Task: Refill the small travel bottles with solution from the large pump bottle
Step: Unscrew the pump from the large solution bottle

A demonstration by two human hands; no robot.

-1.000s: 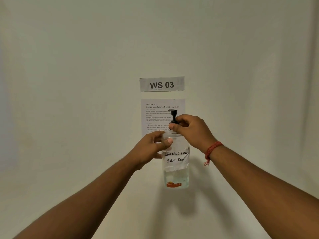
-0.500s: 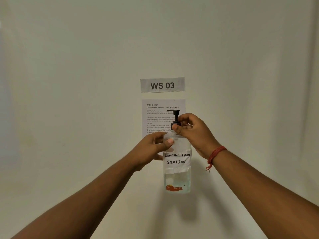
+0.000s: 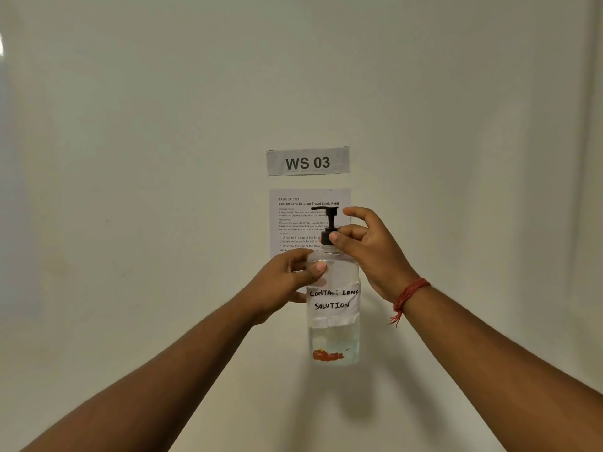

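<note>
A large clear pump bottle point(image 3: 333, 334) with a white handwritten label "contact lens solution" is held up in front of a wall. A little clear liquid fills its lower part, with an orange mark near the bottom. My left hand point(image 3: 290, 282) grips the bottle's upper body from the left. My right hand point(image 3: 365, 249) pinches the black collar of the pump cap point(image 3: 328, 227) between thumb and fingers; a red thread circles that wrist. No small travel bottles are in view.
A pale wall fills the view. A grey sign point(image 3: 308, 161) reading "WS 03" and a printed task sheet point(image 3: 303, 220) are stuck to the wall right behind the bottle. No table or surface shows.
The pump head has turned, its spout now pointing left. My right hand's fingers have shifted round the collar, with the upper fingers spread more. The bottle sits slightly lower in view.
</note>
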